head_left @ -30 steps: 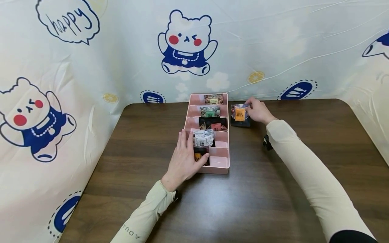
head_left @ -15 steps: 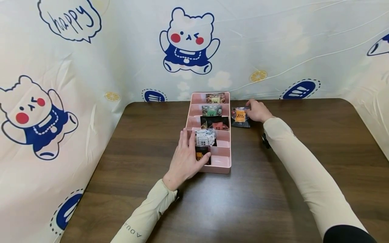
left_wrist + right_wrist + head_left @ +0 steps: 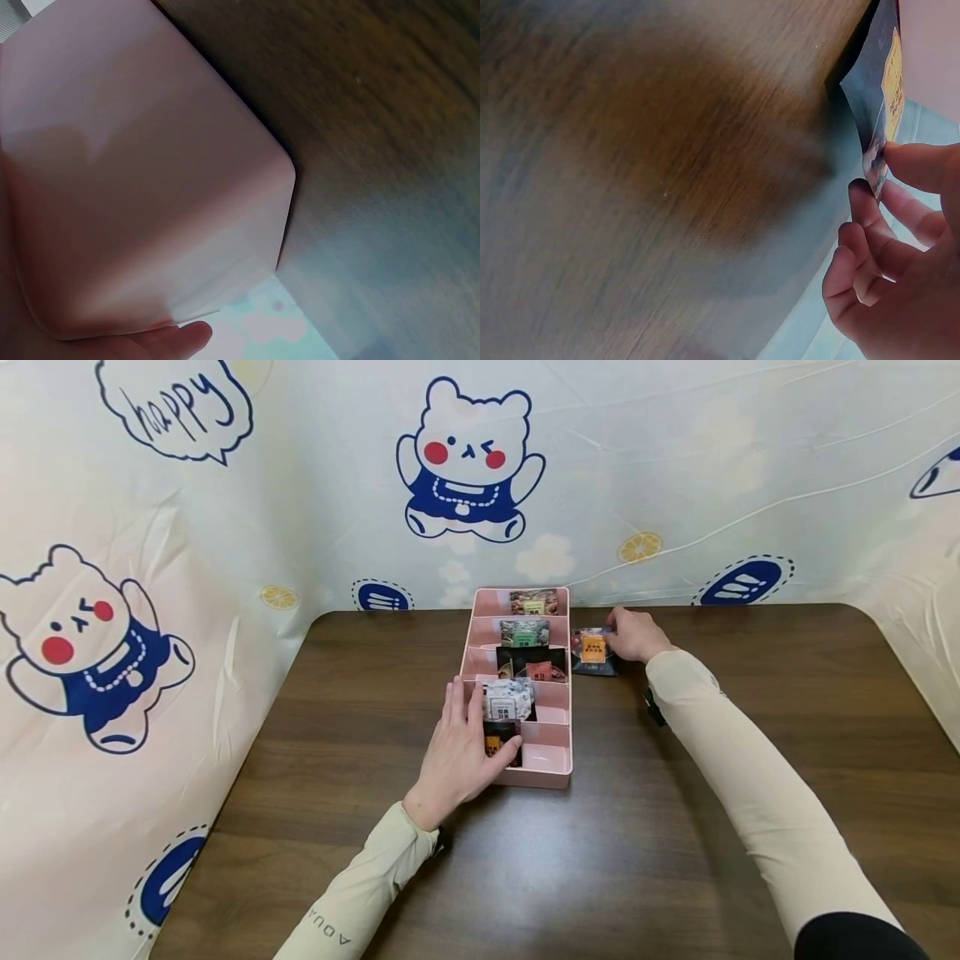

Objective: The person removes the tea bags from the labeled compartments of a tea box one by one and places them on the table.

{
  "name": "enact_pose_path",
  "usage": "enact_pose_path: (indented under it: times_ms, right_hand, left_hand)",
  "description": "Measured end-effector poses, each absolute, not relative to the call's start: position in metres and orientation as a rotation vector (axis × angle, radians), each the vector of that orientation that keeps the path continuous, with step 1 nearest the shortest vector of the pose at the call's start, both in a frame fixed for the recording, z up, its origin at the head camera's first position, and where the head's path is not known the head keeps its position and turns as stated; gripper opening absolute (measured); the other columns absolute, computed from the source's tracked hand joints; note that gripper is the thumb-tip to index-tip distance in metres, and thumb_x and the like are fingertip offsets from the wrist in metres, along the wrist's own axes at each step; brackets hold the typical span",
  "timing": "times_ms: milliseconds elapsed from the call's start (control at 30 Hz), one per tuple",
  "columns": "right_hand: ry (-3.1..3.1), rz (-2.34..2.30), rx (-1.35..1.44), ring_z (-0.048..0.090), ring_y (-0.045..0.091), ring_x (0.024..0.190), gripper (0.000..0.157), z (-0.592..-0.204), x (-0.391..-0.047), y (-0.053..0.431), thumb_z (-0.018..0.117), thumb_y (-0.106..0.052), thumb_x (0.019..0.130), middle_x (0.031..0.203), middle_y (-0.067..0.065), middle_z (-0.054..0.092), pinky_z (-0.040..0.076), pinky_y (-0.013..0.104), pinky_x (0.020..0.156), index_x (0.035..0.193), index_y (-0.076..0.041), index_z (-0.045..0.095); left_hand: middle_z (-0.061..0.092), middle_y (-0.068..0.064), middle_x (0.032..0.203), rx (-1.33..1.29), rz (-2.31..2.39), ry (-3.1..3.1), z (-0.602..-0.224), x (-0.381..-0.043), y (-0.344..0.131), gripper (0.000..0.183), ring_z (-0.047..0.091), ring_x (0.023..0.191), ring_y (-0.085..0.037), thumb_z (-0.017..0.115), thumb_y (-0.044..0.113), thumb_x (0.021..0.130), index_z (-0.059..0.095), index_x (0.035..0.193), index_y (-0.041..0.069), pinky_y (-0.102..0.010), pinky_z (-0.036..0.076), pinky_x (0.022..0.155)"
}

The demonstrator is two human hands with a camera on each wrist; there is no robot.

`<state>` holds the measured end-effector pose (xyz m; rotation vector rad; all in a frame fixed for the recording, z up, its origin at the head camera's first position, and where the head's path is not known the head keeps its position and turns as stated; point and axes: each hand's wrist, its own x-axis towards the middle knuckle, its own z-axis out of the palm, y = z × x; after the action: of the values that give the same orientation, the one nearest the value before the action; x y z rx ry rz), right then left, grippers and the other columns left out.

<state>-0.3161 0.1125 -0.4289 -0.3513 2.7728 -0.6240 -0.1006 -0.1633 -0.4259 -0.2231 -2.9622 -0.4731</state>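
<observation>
In the head view a pink tray (image 3: pixel 547 758) with several compartments in a row stands on the table. My left hand (image 3: pixel 453 762) rests along its left rim near the front, fingers extended and thumb reaching over a black sachet with an orange label (image 3: pixel 492 745). The left wrist view shows the tray's outer wall (image 3: pixel 135 142) close up. Just right of the tray, my right hand (image 3: pixel 636 635) pinches the upper right corner of a dark sachet with an orange label (image 3: pixel 592 650). Thumb and fingertips hold that sachet (image 3: pixel 870 97) in the right wrist view.
Other compartments hold a white patterned sachet (image 3: pixel 508 700), a black one with a red label (image 3: pixel 532 666), a green-labelled one (image 3: pixel 524 633) and a brownish one (image 3: pixel 534 602). A printed curtain (image 3: pixel 600 460) hangs behind the wooden table (image 3: pixel 360 693).
The sachet in my right hand has come slightly nearer the tray's right side. My left hand stays on the rim. The head view has shifted a little.
</observation>
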Motion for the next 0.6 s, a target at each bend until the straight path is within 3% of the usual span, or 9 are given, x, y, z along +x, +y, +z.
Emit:
enact_pose_path:
  times_ms: [600]
  right_hand:
    - [2.779,-0.535,-0.326,0.037,0.047,0.124,0.043,-0.4235,-0.3147,0.1145,0.051,-0.024,0.097,0.133,0.029,0.047,0.038,0.061,0.098,0.131,0.001,0.048]
  left_hand:
    - [0.014,-0.026,0.158,-0.221,-0.472,-2.962,-0.4240,-0.0998,-0.1628,0.095,0.018,0.147,-0.043,0.049,0.066,0.087,0.023,0.152,0.001,-0.054,0.034,0.110]
